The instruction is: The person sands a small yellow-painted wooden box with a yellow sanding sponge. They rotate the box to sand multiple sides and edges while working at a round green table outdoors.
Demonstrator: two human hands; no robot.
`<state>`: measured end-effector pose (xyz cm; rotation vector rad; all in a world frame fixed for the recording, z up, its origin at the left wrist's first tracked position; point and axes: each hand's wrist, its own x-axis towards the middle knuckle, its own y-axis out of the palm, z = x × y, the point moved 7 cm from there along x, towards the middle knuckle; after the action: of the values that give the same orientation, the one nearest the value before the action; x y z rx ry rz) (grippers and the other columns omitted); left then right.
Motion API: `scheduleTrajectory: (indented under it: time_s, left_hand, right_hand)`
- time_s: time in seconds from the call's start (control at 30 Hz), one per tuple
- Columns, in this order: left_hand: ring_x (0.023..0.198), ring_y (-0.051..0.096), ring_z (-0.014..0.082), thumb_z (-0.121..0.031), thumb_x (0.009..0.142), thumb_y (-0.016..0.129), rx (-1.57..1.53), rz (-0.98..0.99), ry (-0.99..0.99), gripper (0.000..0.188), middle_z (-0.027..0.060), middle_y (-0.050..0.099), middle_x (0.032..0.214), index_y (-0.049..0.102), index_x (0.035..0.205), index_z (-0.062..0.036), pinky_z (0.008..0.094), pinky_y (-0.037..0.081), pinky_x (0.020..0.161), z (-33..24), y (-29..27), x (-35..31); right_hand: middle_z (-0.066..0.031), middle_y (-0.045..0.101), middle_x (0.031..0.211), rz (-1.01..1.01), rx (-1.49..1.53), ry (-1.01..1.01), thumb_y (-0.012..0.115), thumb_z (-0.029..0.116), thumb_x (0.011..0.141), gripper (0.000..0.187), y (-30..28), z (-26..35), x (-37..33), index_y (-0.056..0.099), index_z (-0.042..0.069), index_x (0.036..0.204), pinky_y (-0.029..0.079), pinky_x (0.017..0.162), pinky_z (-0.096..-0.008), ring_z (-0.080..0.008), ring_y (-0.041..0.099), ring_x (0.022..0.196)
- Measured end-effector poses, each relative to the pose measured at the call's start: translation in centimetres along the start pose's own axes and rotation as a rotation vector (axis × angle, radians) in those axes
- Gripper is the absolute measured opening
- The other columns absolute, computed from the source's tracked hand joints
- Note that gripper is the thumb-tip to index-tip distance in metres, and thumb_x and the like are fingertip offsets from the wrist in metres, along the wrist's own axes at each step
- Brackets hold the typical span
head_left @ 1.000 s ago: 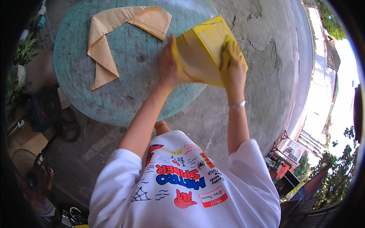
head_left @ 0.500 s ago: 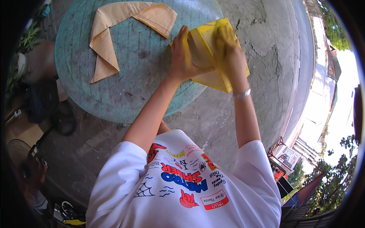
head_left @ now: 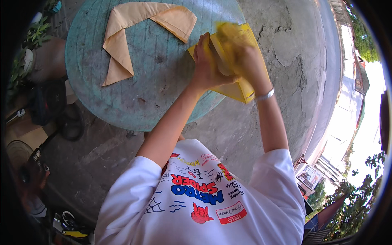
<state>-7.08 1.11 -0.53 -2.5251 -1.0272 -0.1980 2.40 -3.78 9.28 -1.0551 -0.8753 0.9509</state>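
Observation:
A yellow open-sided box (head_left: 245, 92) is tilted at the right edge of the round table (head_left: 155, 96), partly over the rim. My left hand (head_left: 207, 67) is closed around the box's near left side, thumb pressed along it and fingers on the far side. Over the box's top panel, my right hand (head_left: 248, 61) is smeared by motion. Its fingers seem wrapped round a soft yellow rag (head_left: 227, 30), too blurred to tell exactly. A folded peach cloth (head_left: 118, 38) lies bent in an arch on the table, left of the box.
Cracked concrete ground (head_left: 281, 77) surrounds the green, worn tabletop. At the left stand a potted plant (head_left: 37, 34), a dark bag (head_left: 48, 102) and an electric fan (head_left: 19, 153). A pale wall and road edge run along the right.
My right hand has swept leftward over the box's panel with the yellow rag. My left hand keeps its hold on the box. The whole view has shifted slightly.

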Motion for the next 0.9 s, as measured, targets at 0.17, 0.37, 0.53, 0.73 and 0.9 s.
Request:
scheduleTrajectory:
  time_s: [0.17, 0.37, 0.53, 0.73, 0.9]
  left_hand:
    - [0.149, 0.019, 0.0457, -0.066, 0.056, 0.091, -0.04, -0.012, 0.007, 0.15, 0.0289, 0.021, 0.157, 0.007, 0.16, 0.0023, 0.058, 0.016, 0.122, 0.2, 0.2, 0.2]
    - [0.148, 0.016, 0.047, -0.064, 0.059, 0.091, 0.025, 0.038, 0.02, 0.149, 0.0289, 0.018, 0.158, 0.005, 0.161, 0.0008, 0.0583, 0.013, 0.123, -0.7, 0.6, 0.1]
    - [0.149, 0.018, 0.045, -0.062, 0.058, 0.092, -0.001, 0.01, -0.022, 0.147, 0.0267, 0.019, 0.159, 0.006, 0.162, -0.0044, 0.0575, 0.014, 0.123, 0.0, 0.0, -0.1]
    - [0.15, 0.015, 0.0469, -0.067, 0.058, 0.089, 0.023, 0.137, -0.007, 0.146, 0.0293, 0.019, 0.157, 0.009, 0.16, 0.0013, 0.0591, 0.015, 0.122, 0.0, 0.8, 0.8]
    - [0.149, 0.016, 0.0498, -0.071, 0.053, 0.089, -0.052, 0.016, -0.01, 0.149, 0.0316, 0.019, 0.159, 0.014, 0.158, 0.0033, 0.0614, 0.015, 0.122, 0.2, 0.6, -0.4]
  right_hand:
    - [-0.011, 0.074, 0.114, -0.107, -0.24, -0.222, 0.065, 0.016, 0.092, 0.023, -0.5, 4.1, 0.4, 0.074, 0.013, 0.113, 0.06, 0.082, -0.041, -0.0246, 0.073, 0.096]
    - [-0.0096, 0.078, 0.097, -0.039, -0.07, 0.117, 0.066, 0.012, 0.088, 0.027, -0.4, -4.5, 1.0, 0.075, 0.015, 0.113, 0.062, 0.075, -0.0402, -0.0279, 0.075, 0.085]
    - [-0.0129, 0.076, 0.108, 0.252, -0.155, 0.273, 0.069, 0.012, 0.087, 0.034, 0.6, -4.1, 1.1, 0.074, 0.015, 0.12, 0.06, 0.085, -0.0416, -0.0299, 0.074, 0.099]
    - [-0.0104, 0.077, 0.1, -0.03, -0.064, -0.122, 0.066, 0.014, 0.088, 0.031, 0.3, 2.7, 1.1, 0.073, 0.018, 0.118, 0.062, 0.076, -0.0405, -0.0254, 0.075, 0.087]
    - [-0.0108, 0.077, 0.102, -0.052, -0.141, -0.048, 0.065, 0.014, 0.089, 0.026, -0.7, -1.6, -0.4, 0.073, 0.014, 0.113, 0.062, 0.082, -0.0383, -0.0245, 0.076, 0.094]
